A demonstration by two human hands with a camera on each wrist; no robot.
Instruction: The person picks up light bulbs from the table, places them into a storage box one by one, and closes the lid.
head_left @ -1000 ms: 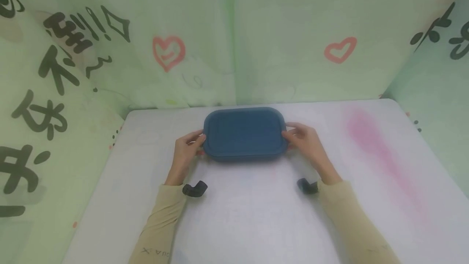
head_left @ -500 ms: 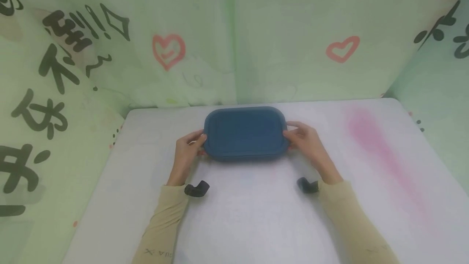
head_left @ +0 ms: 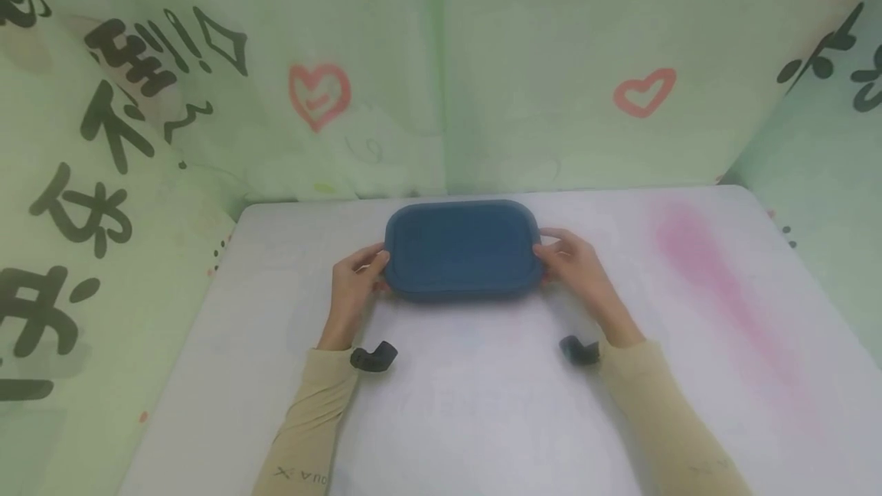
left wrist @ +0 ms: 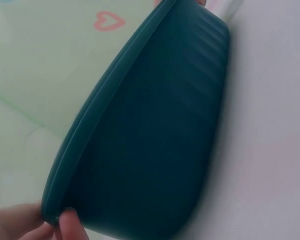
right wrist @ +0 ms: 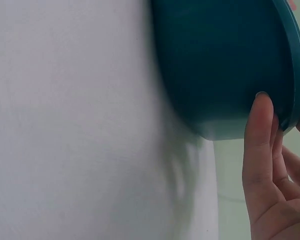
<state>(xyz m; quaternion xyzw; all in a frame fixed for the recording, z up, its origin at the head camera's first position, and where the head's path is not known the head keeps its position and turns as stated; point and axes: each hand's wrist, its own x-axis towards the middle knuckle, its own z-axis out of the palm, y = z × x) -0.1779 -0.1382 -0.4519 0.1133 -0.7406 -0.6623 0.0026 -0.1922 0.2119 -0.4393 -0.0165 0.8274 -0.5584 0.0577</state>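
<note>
A blue rectangular lunch box (head_left: 463,249) with rounded corners stands near the back edge of the table, its flat lid on top. At its left end, my left hand (head_left: 354,282) pinches the rim, the thumb above and fingers beneath. My right hand (head_left: 577,266) grips the opposite end in much the same way. From the left wrist, the long side wall of the lunch box (left wrist: 155,120) fills the middle, with fingertips at the rim's near corner. In the right wrist view, fingers of the right hand (right wrist: 272,175) lie against the end wall, just under the rim.
The white table (head_left: 455,419) has a pink stain (head_left: 710,266) at right. Pale green sheets (head_left: 524,37) with hearts and black writing hang behind and at the sides. A black curved piece (head_left: 374,357) sticks out by the left cuff, another black piece (head_left: 579,350) by the right.
The left forearm has shifted slightly to the right. Both hands keep their hold, and the lunch box stays almost where it was.
</note>
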